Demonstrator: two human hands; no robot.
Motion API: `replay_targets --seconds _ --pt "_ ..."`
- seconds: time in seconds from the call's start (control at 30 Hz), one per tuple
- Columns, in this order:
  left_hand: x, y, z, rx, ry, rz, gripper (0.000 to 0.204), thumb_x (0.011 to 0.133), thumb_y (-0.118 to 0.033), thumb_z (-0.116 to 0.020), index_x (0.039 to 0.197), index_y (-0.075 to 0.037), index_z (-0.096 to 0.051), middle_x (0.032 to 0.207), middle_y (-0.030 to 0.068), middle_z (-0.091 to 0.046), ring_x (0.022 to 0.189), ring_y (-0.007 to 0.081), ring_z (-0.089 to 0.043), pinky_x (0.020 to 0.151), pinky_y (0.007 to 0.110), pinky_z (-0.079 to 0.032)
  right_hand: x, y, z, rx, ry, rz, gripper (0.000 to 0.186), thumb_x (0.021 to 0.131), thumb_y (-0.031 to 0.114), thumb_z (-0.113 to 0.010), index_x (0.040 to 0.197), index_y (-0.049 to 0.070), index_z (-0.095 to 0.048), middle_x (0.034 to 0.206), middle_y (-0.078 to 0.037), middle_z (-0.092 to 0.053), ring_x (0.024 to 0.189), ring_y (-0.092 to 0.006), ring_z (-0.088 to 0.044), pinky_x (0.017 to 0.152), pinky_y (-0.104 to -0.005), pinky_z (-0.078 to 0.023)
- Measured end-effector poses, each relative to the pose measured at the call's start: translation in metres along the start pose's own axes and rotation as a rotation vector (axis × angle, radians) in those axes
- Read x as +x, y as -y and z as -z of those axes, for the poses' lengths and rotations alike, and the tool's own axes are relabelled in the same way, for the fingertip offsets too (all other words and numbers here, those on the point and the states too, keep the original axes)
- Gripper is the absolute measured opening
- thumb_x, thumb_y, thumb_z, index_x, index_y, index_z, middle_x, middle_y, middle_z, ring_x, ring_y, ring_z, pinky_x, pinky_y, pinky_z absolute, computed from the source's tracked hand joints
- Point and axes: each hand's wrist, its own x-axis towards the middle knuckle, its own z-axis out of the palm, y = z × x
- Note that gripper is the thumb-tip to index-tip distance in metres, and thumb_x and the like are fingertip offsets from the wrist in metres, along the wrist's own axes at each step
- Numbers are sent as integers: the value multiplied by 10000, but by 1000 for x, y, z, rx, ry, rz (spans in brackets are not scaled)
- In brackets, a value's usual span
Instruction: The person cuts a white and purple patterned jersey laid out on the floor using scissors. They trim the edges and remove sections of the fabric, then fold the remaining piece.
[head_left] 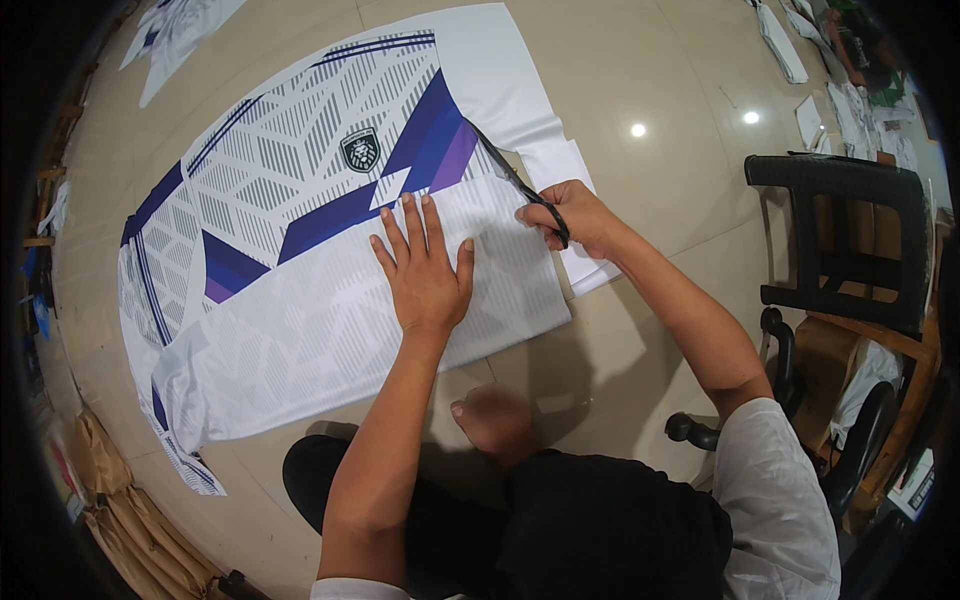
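Observation:
A large sheet of printed fabric (290, 135) lies on the floor, white with grey stripes, purple and blue bands and a dark lion badge (361, 150). Its near part is folded over, so the pale reverse side (320, 350) faces up. My left hand (428, 275) presses flat on that folded layer with fingers spread. In my right hand (577, 215) is a pair of black-handled scissors (518, 183), fingers through the handles. The blades point up and left along the edge of the printed panel, where white fabric (505, 75) lies beyond. Part of the blades is hard to make out.
Glossy beige tiles (660, 120) form the floor. A black plastic stool (845, 240) stands at the right, near black chair legs (690, 431). Another fabric piece (175, 40) lies at the far left. Brown folded material (140, 520) is at the near left. My bare foot (495, 420) is close to the fabric.

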Motion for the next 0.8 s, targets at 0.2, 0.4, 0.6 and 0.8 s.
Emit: replay_targets --seconds 0.2,0.4,0.6,0.8 --pt "0 0 1 -9 -5 -2 797 1172 -521 -407 1778 -43 -207 1859 205 -158 1716 475 -40 1358 676 -57 -4 5 -9 2 -13 -3 320 852 237 -874 716 43 -659 639 -34 -585 517 -138 -553 488 -307 -443" --pt "1 0 2 -24 -10 -6 799 1171 -523 -414 1774 -38 -214 1856 207 -163 1714 479 -42 1355 682 -61 3 12 -16 38 -26 -12 344 843 244 -863 673 94 -604 629 -22 -565 515 -139 -553 495 -312 -445" --pt "0 0 1 -28 -13 -4 797 1170 -521 -421 1773 -43 -215 1855 207 -167 1714 480 -49 1354 684 -64 8 13 -18 42 -25 -14 324 830 238 -864 695 95 -606 637 -17 -572 503 -135 -556 489 -299 -443" --pt "0 0 1 -31 -23 -11 793 1170 -514 -424 1773 -44 -215 1856 206 -166 1712 484 -54 1351 690 -68 8 9 -20 50 -28 -3 284 874 249 -859 764 68 -671 646 -3 -585 513 -111 -547 489 -277 -441"
